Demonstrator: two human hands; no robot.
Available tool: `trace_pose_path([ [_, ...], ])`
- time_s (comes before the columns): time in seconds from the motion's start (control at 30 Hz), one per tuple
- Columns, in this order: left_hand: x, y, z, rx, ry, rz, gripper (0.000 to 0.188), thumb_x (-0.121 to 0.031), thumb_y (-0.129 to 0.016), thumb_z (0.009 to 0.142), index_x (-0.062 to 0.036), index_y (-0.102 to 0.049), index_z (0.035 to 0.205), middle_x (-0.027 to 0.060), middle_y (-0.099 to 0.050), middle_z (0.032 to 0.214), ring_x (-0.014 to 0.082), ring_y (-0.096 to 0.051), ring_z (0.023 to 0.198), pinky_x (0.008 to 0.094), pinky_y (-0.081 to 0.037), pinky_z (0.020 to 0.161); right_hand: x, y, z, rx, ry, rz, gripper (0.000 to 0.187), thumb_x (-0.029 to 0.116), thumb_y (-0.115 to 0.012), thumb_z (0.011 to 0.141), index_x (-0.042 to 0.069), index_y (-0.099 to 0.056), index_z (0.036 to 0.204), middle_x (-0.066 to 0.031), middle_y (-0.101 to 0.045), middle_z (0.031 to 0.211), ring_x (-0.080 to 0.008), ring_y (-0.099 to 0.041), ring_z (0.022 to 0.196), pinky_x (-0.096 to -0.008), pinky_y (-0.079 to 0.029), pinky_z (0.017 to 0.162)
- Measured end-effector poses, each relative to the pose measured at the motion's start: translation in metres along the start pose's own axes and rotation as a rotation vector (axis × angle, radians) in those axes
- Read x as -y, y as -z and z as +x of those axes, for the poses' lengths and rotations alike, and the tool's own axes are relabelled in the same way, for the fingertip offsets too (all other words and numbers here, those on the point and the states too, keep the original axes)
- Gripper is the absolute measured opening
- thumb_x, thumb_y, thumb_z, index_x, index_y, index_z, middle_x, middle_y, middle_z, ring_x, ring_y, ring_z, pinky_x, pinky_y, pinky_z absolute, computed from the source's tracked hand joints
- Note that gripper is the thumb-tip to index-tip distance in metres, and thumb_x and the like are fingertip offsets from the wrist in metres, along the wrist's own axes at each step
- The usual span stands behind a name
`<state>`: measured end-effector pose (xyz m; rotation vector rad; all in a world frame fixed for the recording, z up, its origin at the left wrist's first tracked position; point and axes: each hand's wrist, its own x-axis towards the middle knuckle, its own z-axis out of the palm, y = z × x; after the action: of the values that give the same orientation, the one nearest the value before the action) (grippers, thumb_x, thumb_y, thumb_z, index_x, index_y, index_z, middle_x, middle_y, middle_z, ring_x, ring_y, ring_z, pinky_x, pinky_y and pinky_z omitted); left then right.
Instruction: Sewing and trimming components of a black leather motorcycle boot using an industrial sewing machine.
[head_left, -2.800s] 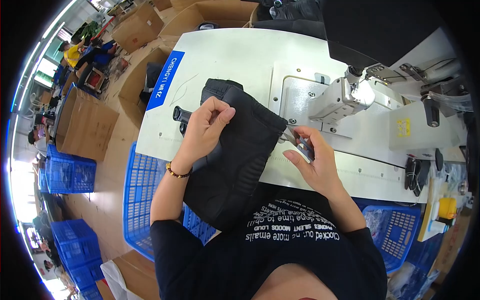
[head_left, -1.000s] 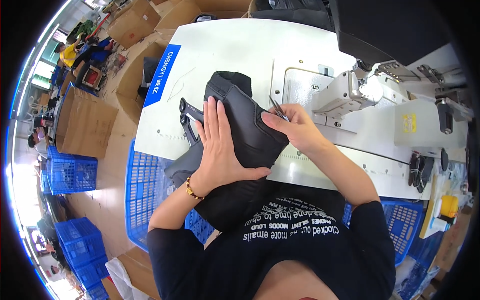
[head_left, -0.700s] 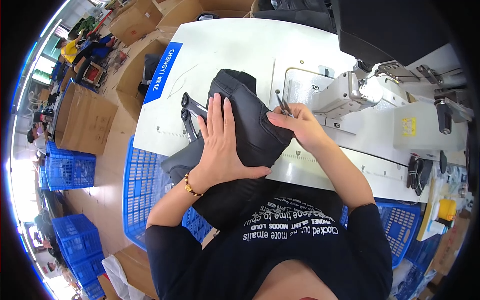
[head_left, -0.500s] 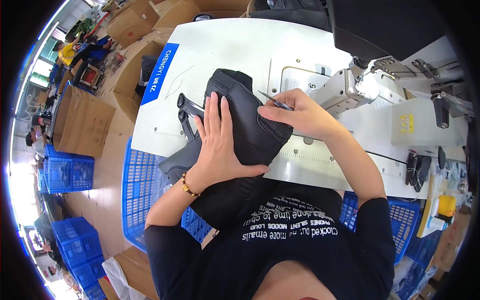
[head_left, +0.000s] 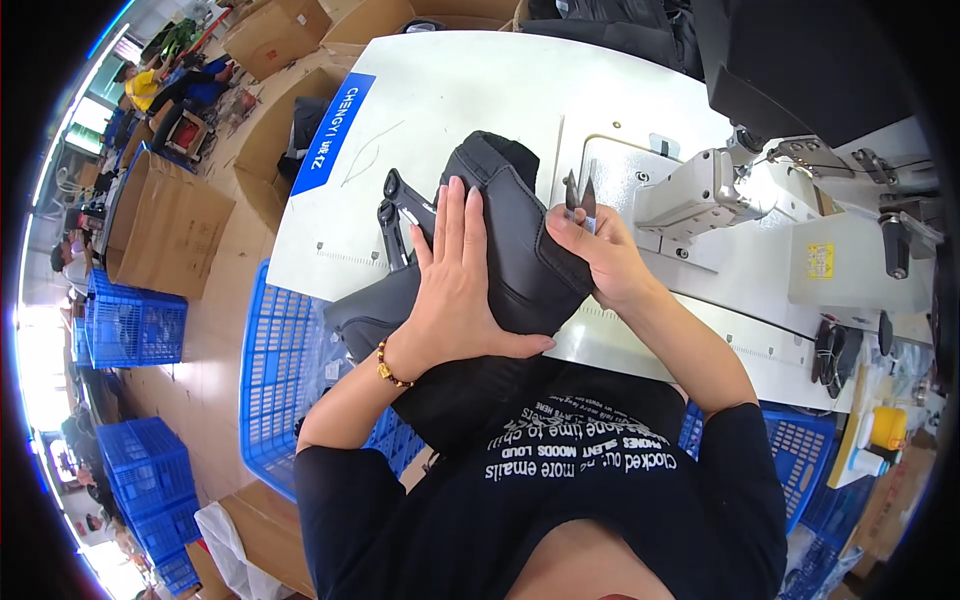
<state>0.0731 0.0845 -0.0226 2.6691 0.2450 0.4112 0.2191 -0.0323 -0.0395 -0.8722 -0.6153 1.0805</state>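
Observation:
A black padded sewn piece [head_left: 510, 235] with stitched seams lies on the white sewing table, its near end hanging down towards my lap. My left hand [head_left: 455, 290] rests flat on it, fingers stretched out and thumb spread to the right. At the piece's right edge, my right hand [head_left: 605, 255] is closed around small metal thread snips [head_left: 580, 195]. The two snip blades point away from me and stand apart, with the thumb near the stitched edge. Beside my left fingers, a black two-pronged part [head_left: 395, 215] sticks out from under the piece.
A sewing machine head [head_left: 700, 190] with a lit needle area stands on the right of the white table [head_left: 450, 80]. Blue plastic baskets [head_left: 270, 390] stand below its left edge. Cardboard boxes [head_left: 165, 230] line the left floor, and a person in yellow [head_left: 145, 88] sits far left.
The snips have swung from lying slanted to pointing away from me, and their blades now show apart. The black piece and both hands sit slightly further right in view.

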Motion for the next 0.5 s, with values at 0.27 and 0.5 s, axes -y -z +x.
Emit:
trace_pose_path([
  [0.27, -0.001, 0.001, 0.0, 0.001, -0.016, 0.038, 0.131, -0.054, -0.076, 0.041, 0.0121, -0.005, 0.129, 0.0341, -0.006, 0.134, 0.0453, -0.005, 0.127, 0.0658, -0.006, 0.091, 0.053, 0.005, -0.005, 0.005, -0.212, -0.721, 0.023, 0.024, -0.062, 0.08, 0.001, -0.064, 0.084, 0.0049, -0.05, 0.06, -0.0016, -0.04, 0.05, -0.0178, -0.033, 0.045],
  [0.5, 0.0, 0.001, 0.001, 0.019, 0.021, 0.031, 0.132, -0.054, -0.077, 0.041, 0.0102, -0.004, 0.13, 0.0319, -0.005, 0.135, 0.0448, -0.004, 0.127, 0.0664, -0.006, 0.091, 0.062, -0.007, -0.022, 0.003, -0.399, -0.652, 0.029, 0.026, -0.062, 0.08, -0.003, -0.06, 0.083, 0.0053, -0.041, 0.051, -0.0024, -0.033, 0.041, -0.0193, -0.024, 0.038],
])
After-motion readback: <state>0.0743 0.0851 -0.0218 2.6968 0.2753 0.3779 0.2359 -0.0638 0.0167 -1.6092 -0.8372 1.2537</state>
